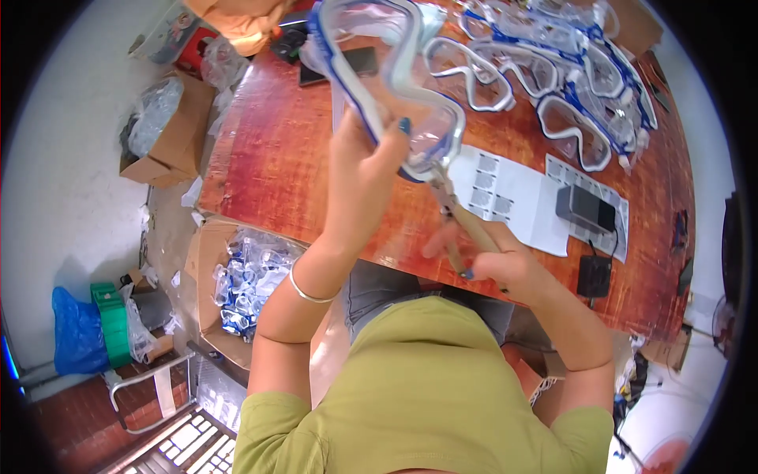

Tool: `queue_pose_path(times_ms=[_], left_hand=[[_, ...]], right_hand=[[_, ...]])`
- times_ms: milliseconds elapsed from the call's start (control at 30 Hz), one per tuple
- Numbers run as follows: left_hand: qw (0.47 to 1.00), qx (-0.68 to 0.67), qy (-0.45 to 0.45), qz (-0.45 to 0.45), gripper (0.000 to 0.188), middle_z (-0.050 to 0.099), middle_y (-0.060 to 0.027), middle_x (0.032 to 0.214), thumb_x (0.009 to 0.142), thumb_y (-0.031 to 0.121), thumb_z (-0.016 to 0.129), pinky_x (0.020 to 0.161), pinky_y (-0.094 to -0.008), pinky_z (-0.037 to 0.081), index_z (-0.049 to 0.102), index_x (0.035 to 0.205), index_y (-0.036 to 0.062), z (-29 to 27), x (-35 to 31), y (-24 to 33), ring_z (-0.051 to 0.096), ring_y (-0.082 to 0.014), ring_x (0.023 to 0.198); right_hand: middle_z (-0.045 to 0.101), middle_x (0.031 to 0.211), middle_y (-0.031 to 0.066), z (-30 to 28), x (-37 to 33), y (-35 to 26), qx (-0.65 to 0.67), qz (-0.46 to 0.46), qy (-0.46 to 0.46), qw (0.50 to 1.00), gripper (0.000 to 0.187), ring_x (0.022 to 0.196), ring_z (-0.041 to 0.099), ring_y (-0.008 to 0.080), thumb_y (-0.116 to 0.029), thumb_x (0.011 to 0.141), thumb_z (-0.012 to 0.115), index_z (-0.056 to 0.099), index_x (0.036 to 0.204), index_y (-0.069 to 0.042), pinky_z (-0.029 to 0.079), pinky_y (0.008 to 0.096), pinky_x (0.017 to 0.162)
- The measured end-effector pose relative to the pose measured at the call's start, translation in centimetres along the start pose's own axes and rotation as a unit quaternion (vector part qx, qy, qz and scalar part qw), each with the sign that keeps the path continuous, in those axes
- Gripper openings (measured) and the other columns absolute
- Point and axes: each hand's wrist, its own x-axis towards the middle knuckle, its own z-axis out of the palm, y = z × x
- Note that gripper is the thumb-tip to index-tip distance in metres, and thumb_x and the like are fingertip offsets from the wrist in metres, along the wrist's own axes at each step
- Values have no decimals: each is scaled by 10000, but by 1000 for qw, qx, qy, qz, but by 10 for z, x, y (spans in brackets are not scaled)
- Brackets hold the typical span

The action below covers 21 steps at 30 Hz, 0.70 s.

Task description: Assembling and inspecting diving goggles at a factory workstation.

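My left hand (365, 166) is closed round the frame of a diving mask (401, 71), white and blue with clear lenses, raised above the table. In my right hand (509, 265) is a pair of pliers (474, 229) with pale handles. The jaws of the pliers meet the lower corner of the mask frame; whether they bite on it cannot be made out. Some fingers of the right hand are smeared by motion. Beyond the hands, several more diving masks (480, 83) in white and blue lie heaped at the back right.
Printed sheets (513, 201) lie on the red-brown table (272, 162), with a dark box-shaped device (580, 207) and a black adapter (594, 276) at right. A phone (362, 62) lies at the back. Below the left edge stands a carton (207, 304) of small clear and blue parts.
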Motion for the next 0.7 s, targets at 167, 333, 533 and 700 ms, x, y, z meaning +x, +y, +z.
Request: queue_pose_path(times_ms=[167, 333, 533, 700], left_hand=[[997, 38, 37, 60, 87, 482, 3, 817, 815, 41, 475, 575, -192, 360, 490, 900, 35, -6, -5, -9, 426, -51, 680], [997, 28, 13, 68, 378, 488, -38, 851, 751, 50, 455, 614, -208, 364, 480, 1116, -46, -36, 8, 7, 423, -80, 675], [954, 169, -246, 26, 507, 492, -28, 784, 638, 201, 560, 606, -206, 371, 518, 1048, -96, -107, 35, 54, 482, -83, 693], [869, 339, -344, -111, 376, 504, 17, 704, 623, 215, 634, 540, -212, 366, 597, 900, -36, -72, 43, 54, 453, -49, 622]], right_hand=[[500, 923, 55, 7, -5, 2, -42, -53, -41, 997, 746, 768, 432, 157, -128, 602, 481, 339, 1324, -7, 378, 278, 751], [455, 897, 68, -19, -50, 34, -209, -114, 61, 969, 640, 901, 442, 203, -57, 627, 508, 430, 1261, -38, 372, 342, 821], [466, 1022, 130, -66, -81, 96, -547, 63, 402, 731, 262, 972, 445, 312, -86, 682, 584, 525, 930, -25, 358, 413, 873], [467, 1099, 124, -59, -81, 109, -618, 22, 490, 615, 255, 1047, 436, 301, -117, 713, 631, 522, 929, -35, 341, 425, 893]])
